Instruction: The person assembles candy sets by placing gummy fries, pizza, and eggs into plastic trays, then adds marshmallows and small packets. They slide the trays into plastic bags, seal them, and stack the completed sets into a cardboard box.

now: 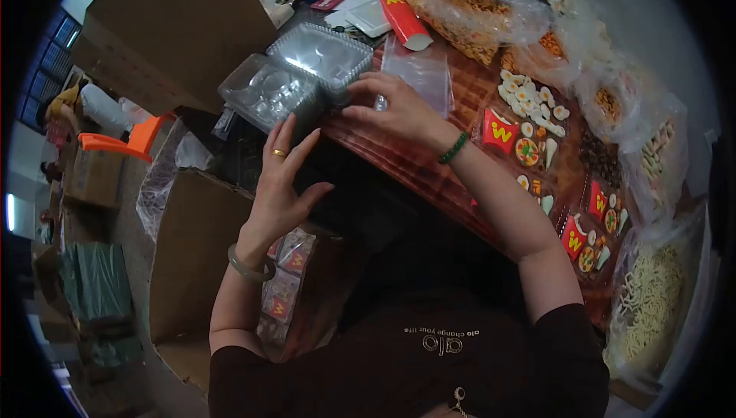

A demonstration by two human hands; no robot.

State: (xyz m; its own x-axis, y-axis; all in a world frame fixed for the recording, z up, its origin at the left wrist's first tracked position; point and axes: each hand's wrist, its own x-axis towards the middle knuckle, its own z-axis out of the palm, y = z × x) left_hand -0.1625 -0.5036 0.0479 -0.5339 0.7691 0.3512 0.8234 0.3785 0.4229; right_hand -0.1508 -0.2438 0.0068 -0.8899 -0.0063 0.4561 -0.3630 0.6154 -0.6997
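Note:
Clear plastic clamshell boxes (274,96) with moulded round hollows lie nested at the table's far left edge, one lid (322,51) folded open behind. My left hand (280,184), with a gold ring and a pale bangle, is at their near side. Its fingers are spread and the thumb stands apart; the fingertips reach the near edge of the boxes. My right hand (399,115), wearing a green bead bracelet (453,148), curls its fingers and thumb at the right corner of the boxes. Its fingertips are partly hard to make out against the clear plastic.
Red fries-box pieces (500,131), small food-shaped pieces and fried-egg pieces (529,94) lie on the table at right. Filled plastic bags (491,11) line the far and right sides. Cardboard boxes (176,27) stand at left. A person (100,107) sits beyond an orange chair (126,142).

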